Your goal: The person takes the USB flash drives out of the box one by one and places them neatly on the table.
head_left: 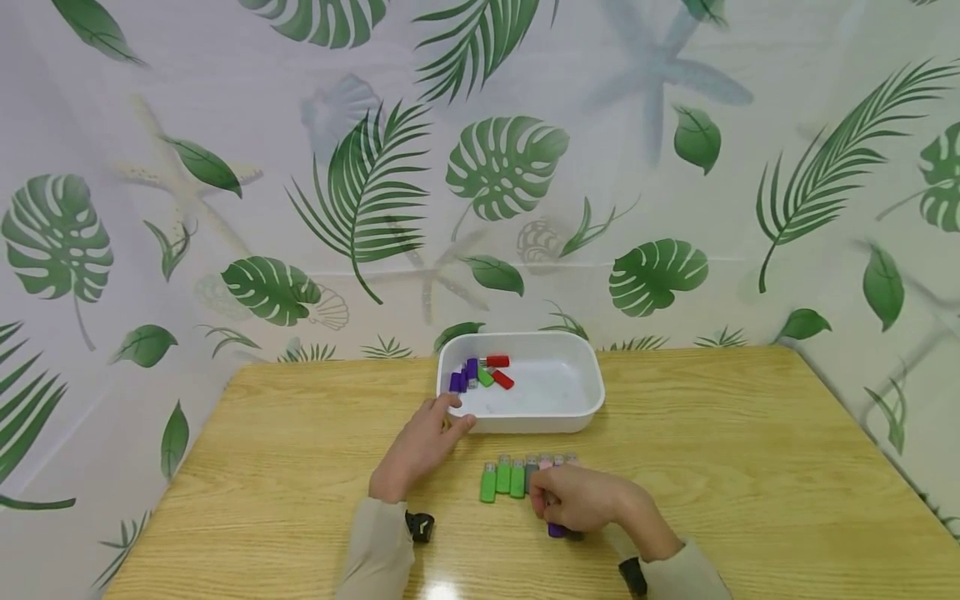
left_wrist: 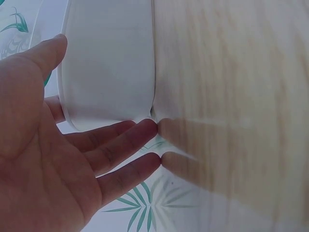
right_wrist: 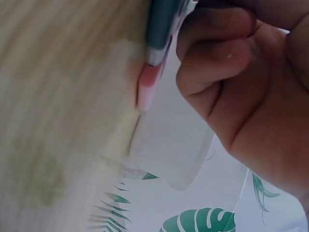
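Observation:
My left hand (head_left: 423, 442) rests at the near left corner of a white plastic bin (head_left: 517, 423), thumb and index finger at its rim and the other fingers spread along its side. My right hand (head_left: 588, 498) is over the table with curled fingers, pinching a purple USB flash drive (head_left: 556, 530) that is mostly covered by the fingers. A dark grey flash drive (head_left: 573, 535) lies beside it, partly under the hand. Just beyond runs a row of flash drives, with green ones (head_left: 503, 477) at the left and a pink one (right_wrist: 147, 94) farther right, partly hidden.
Inside the bin's left half lie several purple flash drives (head_left: 472, 372), a green one (head_left: 485, 377) and two red ones (head_left: 498, 361). The wooden table (head_left: 750, 450) ends at a leaf-patterned backdrop (head_left: 525, 275) close behind the bin.

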A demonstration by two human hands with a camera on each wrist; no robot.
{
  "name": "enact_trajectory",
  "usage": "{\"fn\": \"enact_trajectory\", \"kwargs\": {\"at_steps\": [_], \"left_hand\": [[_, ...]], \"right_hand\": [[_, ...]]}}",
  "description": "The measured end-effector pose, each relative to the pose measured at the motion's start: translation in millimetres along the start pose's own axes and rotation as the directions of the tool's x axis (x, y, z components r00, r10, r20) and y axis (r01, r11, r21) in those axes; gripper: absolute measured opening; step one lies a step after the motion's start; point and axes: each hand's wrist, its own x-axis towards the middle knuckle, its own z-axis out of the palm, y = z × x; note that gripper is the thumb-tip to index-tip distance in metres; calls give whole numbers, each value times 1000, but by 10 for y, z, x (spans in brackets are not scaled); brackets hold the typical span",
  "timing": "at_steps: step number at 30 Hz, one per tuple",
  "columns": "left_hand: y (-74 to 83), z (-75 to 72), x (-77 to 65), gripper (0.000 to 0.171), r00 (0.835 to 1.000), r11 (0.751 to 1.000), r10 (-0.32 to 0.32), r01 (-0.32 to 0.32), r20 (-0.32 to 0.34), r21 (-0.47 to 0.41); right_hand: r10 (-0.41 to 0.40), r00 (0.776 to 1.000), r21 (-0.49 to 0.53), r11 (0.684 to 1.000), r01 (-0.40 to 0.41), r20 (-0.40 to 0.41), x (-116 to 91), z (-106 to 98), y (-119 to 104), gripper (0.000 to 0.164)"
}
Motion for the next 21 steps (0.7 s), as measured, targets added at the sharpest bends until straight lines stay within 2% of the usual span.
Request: {"fn": "enact_trajectory", "kwargs": {"at_steps": [7, 12, 21], "left_hand": [[-24, -30, 18, 56, 999, 999, 43, -43, -27, 15], [-27, -46, 24, 55, 999, 999, 34, -34, -21, 3], [-25, -8, 22, 57, 1000, 1000, -1, 1, 2, 2]], "right_hand": [[-6, 997, 102, 995, 14, -83, -1, -121, 24, 7], [14, 983, 129, 992, 10, -181, -54, -239, 49, 6], [-38, 931, 66, 996, 66, -362, -54, -409, 45, 6]]}}
